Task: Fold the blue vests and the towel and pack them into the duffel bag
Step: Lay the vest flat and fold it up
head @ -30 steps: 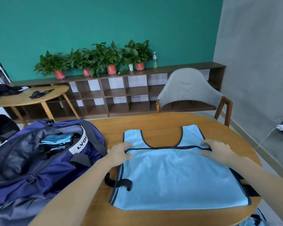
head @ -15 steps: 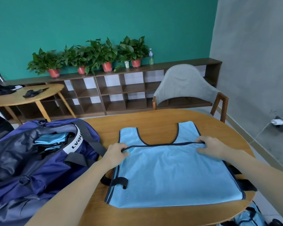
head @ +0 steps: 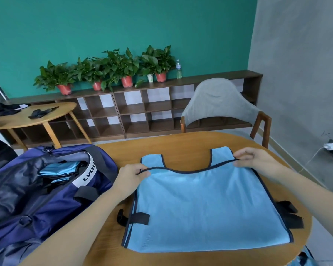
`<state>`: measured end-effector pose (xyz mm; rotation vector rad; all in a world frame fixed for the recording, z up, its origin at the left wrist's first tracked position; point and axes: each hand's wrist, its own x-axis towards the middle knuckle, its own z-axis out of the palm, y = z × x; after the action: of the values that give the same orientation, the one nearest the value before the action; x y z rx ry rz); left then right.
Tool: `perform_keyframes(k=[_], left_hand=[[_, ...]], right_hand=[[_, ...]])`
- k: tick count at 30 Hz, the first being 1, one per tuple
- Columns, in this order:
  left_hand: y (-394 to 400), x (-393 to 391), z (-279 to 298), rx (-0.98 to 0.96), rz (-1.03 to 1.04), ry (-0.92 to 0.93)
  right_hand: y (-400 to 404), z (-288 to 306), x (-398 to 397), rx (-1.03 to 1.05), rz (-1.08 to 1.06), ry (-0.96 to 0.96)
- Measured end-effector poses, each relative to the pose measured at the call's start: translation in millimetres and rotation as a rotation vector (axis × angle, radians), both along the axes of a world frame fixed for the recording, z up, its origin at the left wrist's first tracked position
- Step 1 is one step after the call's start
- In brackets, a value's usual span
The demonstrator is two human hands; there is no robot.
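The blue vest (head: 206,206), judged light, limp mesh, is being pinched along its dark-trimmed fold edge by the left hand (head: 132,177) and right hand (head: 258,160), where hold is best taken.

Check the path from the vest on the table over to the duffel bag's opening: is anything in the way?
Nothing visible blocks it. The vest, pinched by the left hand and right hand, lies right beside the duffel bag. The bag is unzipped, with folded blue fabric already inside.
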<state>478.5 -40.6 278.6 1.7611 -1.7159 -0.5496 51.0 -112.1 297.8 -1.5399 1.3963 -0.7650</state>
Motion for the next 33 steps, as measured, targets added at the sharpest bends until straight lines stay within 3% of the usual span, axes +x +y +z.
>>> perform_keyframes(k=[6, 11, 15, 20, 24, 26, 30, 33], left_hand=[[-38, 18, 42, -0.058, 0.004, 0.172], [-93, 36, 9, 0.017, 0.162, 0.074], [-111, 23, -32, 0.022, 0.241, -0.017], [-110, 19, -43, -0.067, 0.264, -0.169], [-111, 16, -32, -0.186, 0.303, -0.157], [-117, 16, -30, -0.134, 0.327, -0.162], [-102, -2, -21, 0.14, 0.289, -0.324], [-58, -45, -20, -0.05, 0.16, -0.457]], right_hand=[[-43, 29, 3, -0.058, -0.064, -0.175], [-96, -3, 22, -0.146, -0.19, 0.102], [-116, -51, 30, -0.139, -0.172, 0.357], [-118, -51, 24, -0.252, -0.138, 0.358], [-119, -33, 21, -0.369, -0.173, 0.246], [-124, -28, 24, -0.383, -0.235, 0.225], [-110, -26, 37, -0.24, -0.116, 0.486], [-68, -36, 46, -0.3, -0.023, 0.614]])
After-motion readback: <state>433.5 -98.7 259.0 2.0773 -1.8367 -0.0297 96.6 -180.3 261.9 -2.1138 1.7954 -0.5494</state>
